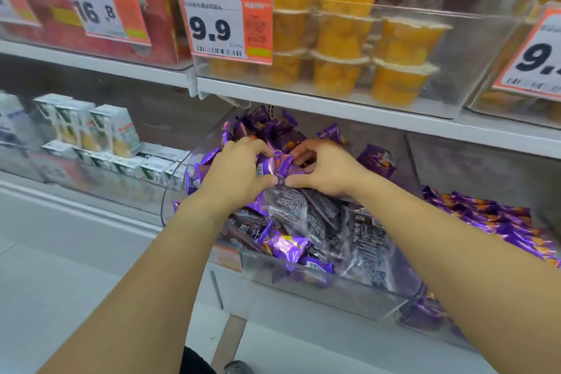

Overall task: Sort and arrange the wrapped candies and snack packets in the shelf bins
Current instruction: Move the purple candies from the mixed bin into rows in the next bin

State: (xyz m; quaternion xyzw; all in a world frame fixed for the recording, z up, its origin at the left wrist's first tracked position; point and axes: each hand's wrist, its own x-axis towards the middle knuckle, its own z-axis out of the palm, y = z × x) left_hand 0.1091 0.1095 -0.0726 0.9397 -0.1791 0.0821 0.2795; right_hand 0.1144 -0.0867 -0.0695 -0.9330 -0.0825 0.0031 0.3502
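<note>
Both hands deep in the clear bin (318,291), low shelf edge (349,109) just above the pile, tight headroom. My left hand (239,170) and right hand (324,167) both have fingers curled, pinching one purple packet (277,165) between them atop the heap. Dark packets (321,218) lie under my wrists; print unreadable. Neighbouring bin of purple candies (498,222) cut off at right. Fruit cups (343,48) overhead, cartons (112,130) left.

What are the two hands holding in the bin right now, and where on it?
Both hold a bunch of purple wrapped candies over the clear bin. The left hand grips its left side, the right hand its right side, thumbs pinching the lower edge.
</note>
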